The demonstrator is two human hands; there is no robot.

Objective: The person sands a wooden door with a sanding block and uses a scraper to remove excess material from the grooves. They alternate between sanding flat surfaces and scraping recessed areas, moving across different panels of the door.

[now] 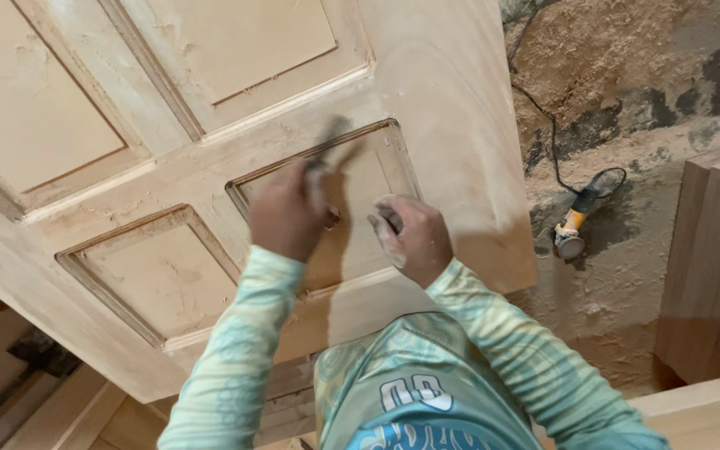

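A pale wooden panelled door (210, 167) lies flat in front of me, dusty and smeared with light filler. My left hand (287, 212) grips a flat scraper (327, 150), whose blurred blade rests on the recessed panel near the door's end. My right hand (410, 237) is closed around a small pale lump, perhaps filler or a rag, and presses on the same panel beside the left hand. Both arms wear light green patterned sleeves.
A yellow and black power sander (572, 229) lies on the dusty floor to the right, its black cord (543, 117) trailing upward. Stacked wooden boards (714, 267) stand at the right edge. More timber (68, 408) lies under the door at lower left.
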